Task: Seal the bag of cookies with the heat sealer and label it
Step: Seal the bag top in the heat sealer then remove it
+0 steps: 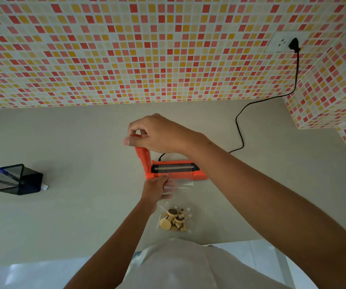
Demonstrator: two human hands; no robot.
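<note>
I see one grey table (63,142) carrying everything. One orange heat sealer (178,174) sits mid-table. Its arm (141,161) stands upright at the left end, and the right hand (157,134) grips its top. One clear bag (180,190) lies just in front of the sealer, and the left hand (157,186) pinches its mouth. The cookies (174,221) are a small heap, too jumbled to count, at the bag's end away from the sealer. I judge this the sealing step: next, lay the mouth flat across the strip and lower the arm. Well left of the sealer stands one mesh holder (17,180) with one pen (1,169).
</note>
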